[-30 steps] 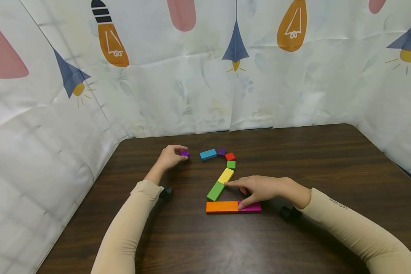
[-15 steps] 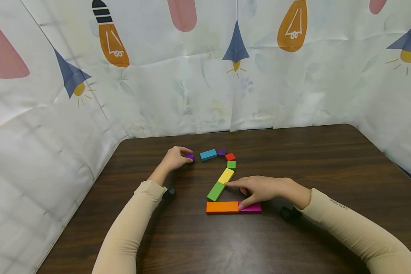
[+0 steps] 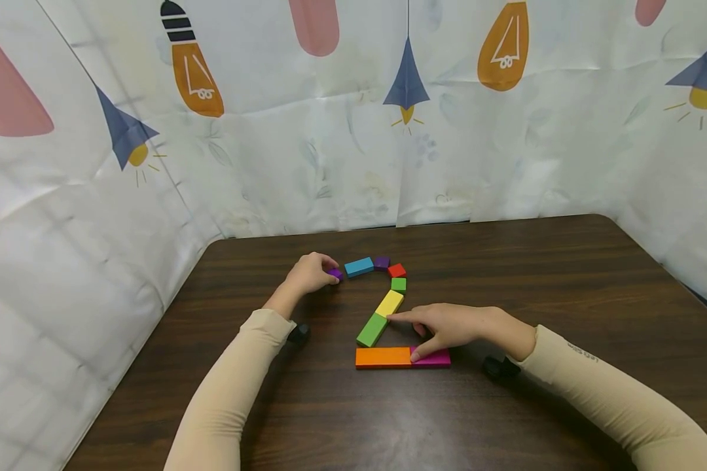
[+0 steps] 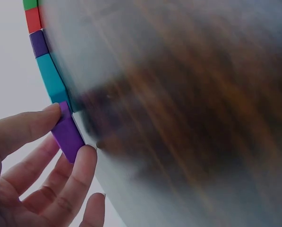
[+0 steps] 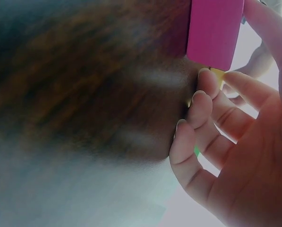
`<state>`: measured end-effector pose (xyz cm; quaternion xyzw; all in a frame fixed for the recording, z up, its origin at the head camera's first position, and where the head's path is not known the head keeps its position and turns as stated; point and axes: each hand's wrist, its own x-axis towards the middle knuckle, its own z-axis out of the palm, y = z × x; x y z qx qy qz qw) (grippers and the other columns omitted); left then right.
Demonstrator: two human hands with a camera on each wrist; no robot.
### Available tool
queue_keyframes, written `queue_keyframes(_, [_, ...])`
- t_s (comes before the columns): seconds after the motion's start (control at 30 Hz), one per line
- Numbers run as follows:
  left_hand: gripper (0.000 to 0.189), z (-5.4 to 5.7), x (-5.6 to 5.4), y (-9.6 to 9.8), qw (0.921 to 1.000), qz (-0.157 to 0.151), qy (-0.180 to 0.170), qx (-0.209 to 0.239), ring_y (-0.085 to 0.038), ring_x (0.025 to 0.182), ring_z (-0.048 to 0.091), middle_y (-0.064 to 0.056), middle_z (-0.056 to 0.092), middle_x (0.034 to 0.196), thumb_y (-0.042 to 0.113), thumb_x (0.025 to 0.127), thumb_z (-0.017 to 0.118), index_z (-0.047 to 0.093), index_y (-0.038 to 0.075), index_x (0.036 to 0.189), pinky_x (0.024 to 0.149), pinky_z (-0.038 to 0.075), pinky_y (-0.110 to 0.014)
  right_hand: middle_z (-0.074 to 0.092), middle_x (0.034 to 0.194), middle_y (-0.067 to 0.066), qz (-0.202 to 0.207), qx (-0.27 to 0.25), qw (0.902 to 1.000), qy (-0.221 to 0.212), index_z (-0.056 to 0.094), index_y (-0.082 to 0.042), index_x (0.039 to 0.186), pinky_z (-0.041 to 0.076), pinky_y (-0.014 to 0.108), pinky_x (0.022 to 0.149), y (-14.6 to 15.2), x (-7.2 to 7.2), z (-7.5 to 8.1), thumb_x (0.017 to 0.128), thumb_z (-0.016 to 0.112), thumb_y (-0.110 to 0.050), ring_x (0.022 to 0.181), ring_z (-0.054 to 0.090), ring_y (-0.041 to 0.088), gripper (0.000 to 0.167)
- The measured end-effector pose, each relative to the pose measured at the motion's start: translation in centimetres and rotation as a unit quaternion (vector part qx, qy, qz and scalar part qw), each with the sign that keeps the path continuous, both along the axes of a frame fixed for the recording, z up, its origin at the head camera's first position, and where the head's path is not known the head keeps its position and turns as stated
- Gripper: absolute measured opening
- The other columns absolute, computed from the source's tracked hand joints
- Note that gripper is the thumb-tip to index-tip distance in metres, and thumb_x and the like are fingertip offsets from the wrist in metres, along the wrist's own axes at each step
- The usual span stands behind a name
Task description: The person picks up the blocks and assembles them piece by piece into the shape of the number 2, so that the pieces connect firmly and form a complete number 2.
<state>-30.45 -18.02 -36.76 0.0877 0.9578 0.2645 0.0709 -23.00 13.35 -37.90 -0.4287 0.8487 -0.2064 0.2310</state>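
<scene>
Thumb and fingers of my left hand pinch a small purple block. In the left wrist view that block's end meets, or nearly meets, the end of a blue block. My right hand reaches in from the right: its index fingertip touches a row where a yellow block meets a light green block. The right thumb rests on a magenta block, which lies end to end with an orange block. In the right wrist view the other fingers bend loosely near the tabletop.
Beyond the blue block, a dark purple block, a red block and a small green block curve down to the yellow one. All lie on a dark wooden table. Behind hangs a white patterned curtain.
My left hand has moved right and slightly nearer, bringing the purple block up to the left end of the blue block. The right hand has stayed in place.
</scene>
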Motion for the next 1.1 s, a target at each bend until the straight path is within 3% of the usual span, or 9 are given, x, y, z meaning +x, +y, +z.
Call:
queue_keyframes(0.47, [0.034, -0.2, 0.0, 0.4, 1.0000, -0.001, -0.001, -0.009, -0.030, 0.104, 0.064, -0.014, 0.069, 0.119, 0.017, 0.094, 0.076, 0.072, 0.003, 0.124, 0.093, 0.051, -0.046, 0.049, 0.088, -0.005, 0.001, 0.002, 1.0000, 0.001, 0.042, -0.019, 0.158, 0.038, 0.028, 0.071, -0.1, 0.0, 0.1, 0.091, 0.076, -0.048, 0.081, 0.045, 0.008, 0.081])
queue_keyframes(0.73, [0.037, -0.2, 0.1, 0.7, 0.9999, 0.000, 0.004, -0.017, -0.030, 0.105, 0.064, -0.015, 0.069, 0.118, 0.015, 0.092, 0.078, 0.070, 0.003, 0.126, 0.091, 0.052, -0.046, 0.050, 0.090, -0.006, 0.035, -0.032, 0.9988, 0.010, 0.040, -0.017, 0.159, 0.039, 0.029, 0.069, 0.4, -0.7, -1.0, 0.093, 0.070, -0.055, 0.082, 0.047, 0.009, 0.081])
queue_keyframes(0.9, [0.038, -0.3, -0.1, 0.8, 0.9998, 0.001, 0.007, -0.020, -0.030, 0.106, 0.065, -0.015, 0.069, 0.118, 0.015, 0.092, 0.078, 0.070, 0.003, 0.126, 0.091, 0.052, -0.045, 0.051, 0.089, -0.006, 0.006, -0.007, 1.0000, -0.003, 0.042, -0.018, 0.158, 0.040, 0.028, 0.072, 0.0, -0.1, -0.1, 0.091, 0.075, -0.051, 0.083, 0.048, 0.008, 0.082])
queue_keyframes(1.1, [0.039, -0.3, -0.2, 0.9, 0.9998, 0.005, 0.005, -0.020, -0.031, 0.108, 0.064, -0.015, 0.069, 0.120, 0.016, 0.092, 0.078, 0.069, 0.003, 0.128, 0.093, 0.052, -0.046, 0.049, 0.087, -0.007, 0.010, -0.002, 0.9999, 0.010, 0.042, -0.017, 0.158, 0.040, 0.028, 0.071, 0.0, 0.0, 0.0, 0.092, 0.074, -0.051, 0.081, 0.047, 0.007, 0.081])
